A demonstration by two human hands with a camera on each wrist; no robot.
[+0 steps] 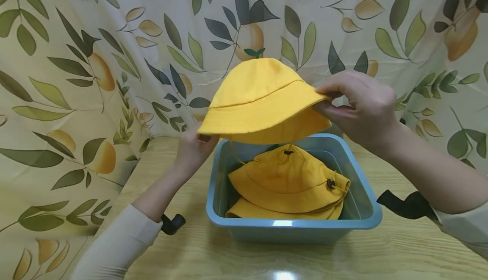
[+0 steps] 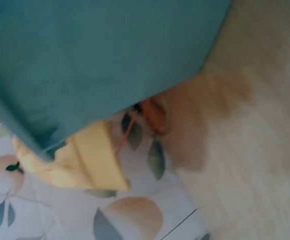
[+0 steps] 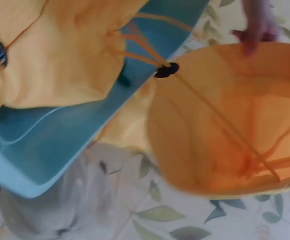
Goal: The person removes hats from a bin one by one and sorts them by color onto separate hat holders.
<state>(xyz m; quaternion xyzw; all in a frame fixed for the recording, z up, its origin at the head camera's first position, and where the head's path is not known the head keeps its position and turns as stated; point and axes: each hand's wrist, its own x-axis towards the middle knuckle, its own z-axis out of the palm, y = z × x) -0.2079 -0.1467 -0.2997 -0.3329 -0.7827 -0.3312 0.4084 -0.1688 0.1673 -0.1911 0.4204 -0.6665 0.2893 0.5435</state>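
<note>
A yellow bucket hat [image 1: 259,102] with a small green sprout on its crown is held up above a blue bin [image 1: 293,223]. My left hand [image 1: 194,146] pinches the brim at its left edge. The opposite edge of the brim is gripped between thumb and fingers of my right hand [image 1: 360,106]. From the right wrist view, the inside of the raised hat [image 3: 204,115] shows, with a chin cord and a black cord stopper [image 3: 165,70]. Inside the bin lie several more yellow hats [image 1: 286,182], stacked and partly folded, with cords and black stoppers on them.
The bin stands on a light wood-grain table [image 1: 183,237]. Behind it hangs a leaf-patterned cloth [image 1: 160,59], which also covers the left side. A black strap piece [image 1: 173,224] is at the left wrist, another [image 1: 406,203] at the right. The left wrist view is blurred.
</note>
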